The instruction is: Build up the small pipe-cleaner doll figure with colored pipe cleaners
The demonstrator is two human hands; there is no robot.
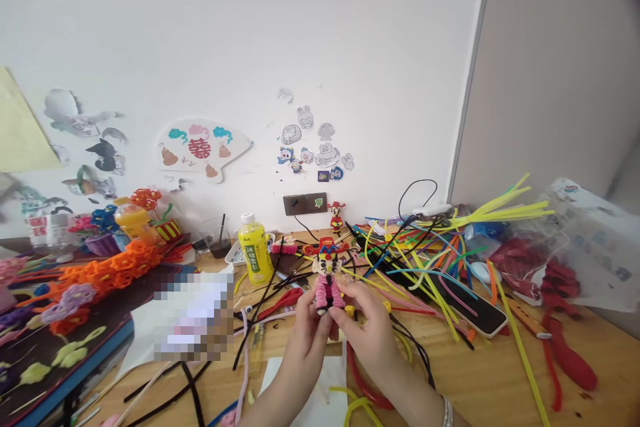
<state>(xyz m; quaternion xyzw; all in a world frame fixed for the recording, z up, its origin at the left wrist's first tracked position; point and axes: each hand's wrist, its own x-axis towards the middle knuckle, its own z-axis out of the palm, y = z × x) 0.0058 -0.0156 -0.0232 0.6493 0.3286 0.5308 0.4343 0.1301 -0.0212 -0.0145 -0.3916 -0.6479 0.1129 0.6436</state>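
Between my two hands is a small pipe-cleaner doll (327,285), held upright above the table. It has a red and blue hat, a pale face with dark markings and a pink body with a dark strip down the middle. My left hand (307,323) grips its lower left side, fingers and thumb closed. From the other side, my right hand (364,320) pinches the doll's lower right, thumb near its feet. Below the hands lies a white sheet of paper (334,373). A similar red doll (337,217) stands farther back against the wall.
Loose pipe cleaners (430,287) cover the table's right side, with a phone (473,303) among them. A yellow drink bottle (255,250) stands left of centre. Orange pipe-cleaner flowers (117,270) lie at left. A plastic bag (595,247) sits at far right.
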